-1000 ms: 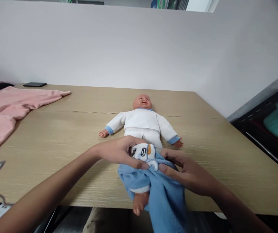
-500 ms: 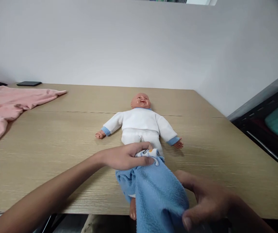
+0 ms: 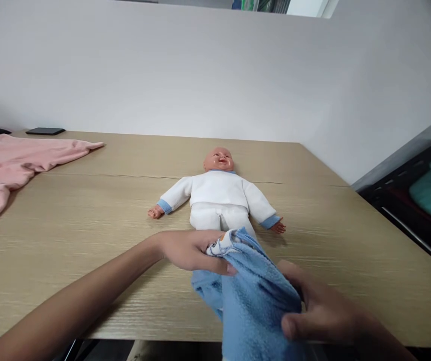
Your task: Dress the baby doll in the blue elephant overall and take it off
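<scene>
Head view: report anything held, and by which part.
The left hand grips the blue fleecy garment by its white-patched upper end; the right hand touches its lower side, grip unclear.

Place: this is looking like an office-style work booth.
Worktop [image 3: 350,260]: wood-grain, is meeting a white partition [image 3: 200,70].
Opening [image 3: 260,5]: is showing above it.

The wood-grained worktop [image 3: 335,250] is backed at its far edge by a whitish wall [image 3: 162,75], broken high up by an opening [image 3: 305,7]; beyond the right edge, a dark rack [image 3: 399,210] is partly seen.
</scene>
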A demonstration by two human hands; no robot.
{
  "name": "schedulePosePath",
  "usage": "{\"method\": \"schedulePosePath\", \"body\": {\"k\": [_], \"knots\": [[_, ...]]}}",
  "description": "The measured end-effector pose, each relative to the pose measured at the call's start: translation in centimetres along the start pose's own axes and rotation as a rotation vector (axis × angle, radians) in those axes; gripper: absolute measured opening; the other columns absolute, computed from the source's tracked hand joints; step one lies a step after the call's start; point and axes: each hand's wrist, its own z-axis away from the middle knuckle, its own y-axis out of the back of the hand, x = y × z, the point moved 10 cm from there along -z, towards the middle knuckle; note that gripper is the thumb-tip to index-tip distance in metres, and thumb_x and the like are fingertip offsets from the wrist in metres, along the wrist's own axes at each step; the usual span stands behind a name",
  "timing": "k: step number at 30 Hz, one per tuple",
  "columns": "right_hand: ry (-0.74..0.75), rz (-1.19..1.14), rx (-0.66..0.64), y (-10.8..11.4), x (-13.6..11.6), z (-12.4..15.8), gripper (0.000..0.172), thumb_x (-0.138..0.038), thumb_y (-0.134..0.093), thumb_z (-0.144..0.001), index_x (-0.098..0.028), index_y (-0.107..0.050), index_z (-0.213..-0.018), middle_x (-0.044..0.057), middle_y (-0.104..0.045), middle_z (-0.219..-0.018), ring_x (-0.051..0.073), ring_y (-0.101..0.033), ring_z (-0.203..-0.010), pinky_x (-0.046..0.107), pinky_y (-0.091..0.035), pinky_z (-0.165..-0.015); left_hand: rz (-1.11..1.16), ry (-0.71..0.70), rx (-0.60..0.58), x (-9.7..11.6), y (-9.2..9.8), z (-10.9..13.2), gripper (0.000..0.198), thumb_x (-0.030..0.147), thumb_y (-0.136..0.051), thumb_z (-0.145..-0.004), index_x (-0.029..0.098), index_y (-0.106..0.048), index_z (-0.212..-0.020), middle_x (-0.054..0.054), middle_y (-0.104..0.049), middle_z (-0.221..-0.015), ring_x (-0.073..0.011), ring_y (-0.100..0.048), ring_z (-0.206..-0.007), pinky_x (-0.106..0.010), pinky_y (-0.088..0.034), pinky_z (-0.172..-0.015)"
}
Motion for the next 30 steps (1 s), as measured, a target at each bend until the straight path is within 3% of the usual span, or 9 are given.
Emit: {"method": "schedulePosePath", "body": {"k": [3,7,12,15,17,20,23,26,30], "knots": [[0.001,-0.010,0.041,0.3,-0.1,0.6,0.067,-0.070,-0.094,-0.074,-0.021,-0.081,-0.117,0.009,-0.075,-0.105,0.028,-0.071,-0.094,0.035,-0.062,-0.078,-0.019,0.026,0.089,-0.5,0.5,0.2,0.018,0.031,-0.064,-0.105,0.021,-0.073,-0.117,-0.006,-0.078,-0.120,-0.0263,-0.072,-0.115,-0.038,-0.058,-0.108],[-0.024,-0.140,0.077,0.2,-0.1,0.3,0.070,-0.082,-0.077,-0.088,-0.022,-0.080,-0.124,0.010,-0.078,-0.101,0.031,-0.075,-0.101,0.044,-0.065,-0.092,0.050,0.083,0.218,-1.9,1.1,0.6,0.019,0.035,-0.066,-0.104,0.020,-0.072,-0.115,-0.005,-0.077,-0.112,-0.0244,-0.071,-0.107,-0.038,-0.058,-0.103],[-0.124,-0.188,0.113,0.1,0.4,0.1,0.080,-0.085,-0.073,-0.089,-0.023,-0.076,-0.140,0.014,-0.081,-0.117,0.037,-0.075,-0.116,0.050,-0.063,-0.104,0.188,0.152,0.218,-3.2,0.5,0.7,0.038,0.052,-0.072,-0.104,0.020,-0.073,-0.126,-0.007,-0.079,-0.124,-0.0263,-0.073,-0.118,-0.040,-0.056,-0.110],[-0.051,-0.208,0.041,-1.1,-0.5,0.0,0.092,-0.080,-0.089,-0.076,-0.022,-0.071,-0.145,0.014,-0.082,-0.119,0.037,-0.076,-0.115,0.048,-0.064,-0.101,0.272,0.209,0.209,-3.6,0.0,0.8,0.061,0.067,-0.081,-0.095,0.021,-0.073,-0.135,-0.009,-0.078,-0.135,-0.0312,-0.071,-0.129,-0.044,-0.055,-0.116],[-0.055,-0.182,0.078,-1.4,-0.7,0.1,0.097,-0.068,-0.100,-0.064,-0.022,-0.071,-0.144,0.013,-0.082,-0.116,0.037,-0.077,-0.111,0.047,-0.064,-0.098,0.329,0.187,0.154,-3.0,-1.0,0.5,0.068,0.067,-0.091,-0.084,0.021,-0.075,-0.131,-0.008,-0.080,-0.127,-0.0311,-0.074,-0.122,-0.044,-0.057,-0.112],[-0.111,-0.086,0.299,-0.6,-0.7,0.9,0.083,-0.058,-0.100,-0.070,-0.024,-0.073,-0.141,0.010,-0.082,-0.107,0.035,-0.078,-0.103,0.047,-0.065,-0.096,0.338,0.144,0.093,-1.9,-2.3,-0.1,0.050,0.047,-0.099,-0.079,0.021,-0.078,-0.116,-0.003,-0.080,-0.107,-0.0240,-0.074,-0.104,-0.036,-0.061,-0.100],[-0.138,-0.124,0.468,0.0,-0.8,1.8,0.064,-0.066,-0.087,-0.084,-0.025,-0.078,-0.132,0.009,-0.080,-0.098,0.031,-0.076,-0.091,0.047,-0.067,-0.087,0.271,0.184,0.164,-2.2,-2.1,-0.1,0.032,0.029,-0.097,-0.078,0.021,-0.076,-0.101,0.002,-0.073,-0.094,-0.0165,-0.067,-0.088,-0.026,-0.059,-0.083],[-0.142,-0.206,0.521,0.2,-0.5,2.2,0.060,-0.070,-0.082,-0.088,-0.023,-0.080,-0.126,0.007,-0.079,-0.093,0.028,-0.074,-0.083,0.043,-0.067,-0.079,0.243,0.219,0.177,-2.9,-1.8,0.0,0.028,0.026,-0.094,-0.074,0.019,-0.073,-0.092,0.003,-0.068,-0.086,-0.0153,-0.063,-0.081,-0.026,-0.056,-0.079],[-0.140,-0.175,0.510,0.4,0.0,2.5,0.072,-0.071,-0.083,-0.088,-0.024,-0.074,-0.142,0.008,-0.082,-0.100,0.029,-0.077,-0.088,0.042,-0.068,-0.081,0.293,0.211,0.194,-3.2,-1.2,0.2,0.030,0.031,-0.090,-0.079,0.020,-0.076,-0.103,0.002,-0.074,-0.094,-0.0186,-0.067,-0.091,-0.030,-0.057,-0.090]]}}
